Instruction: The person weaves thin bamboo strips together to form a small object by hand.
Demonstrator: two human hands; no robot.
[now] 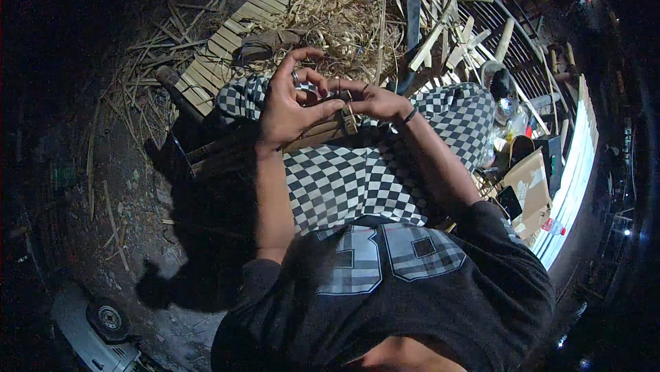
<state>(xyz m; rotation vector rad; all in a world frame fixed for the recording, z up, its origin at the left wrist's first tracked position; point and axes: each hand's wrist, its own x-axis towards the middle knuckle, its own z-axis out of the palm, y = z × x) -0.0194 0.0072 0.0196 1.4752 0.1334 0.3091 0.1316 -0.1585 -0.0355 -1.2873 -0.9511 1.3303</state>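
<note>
My left hand is raised over my lap, its fingers curved and spread, with a gap between them and the thumb. A ring is on one finger. Its thumb tip meets the fingertips of my right hand, whose thumb and fingers are closed together. Whatever they pinch is too small to make out. Just below the right thumb shows a short, pale, rough piece; I cannot tell whether it is held. Brown pole-like lengths lie beneath the hands, across checkered trousers.
A slatted bamboo platform bears a heap of straw-like shavings. Split bamboo pieces and a long dark blade-like thing lie at the far right. A cardboard box and a clear bottle are at my right.
</note>
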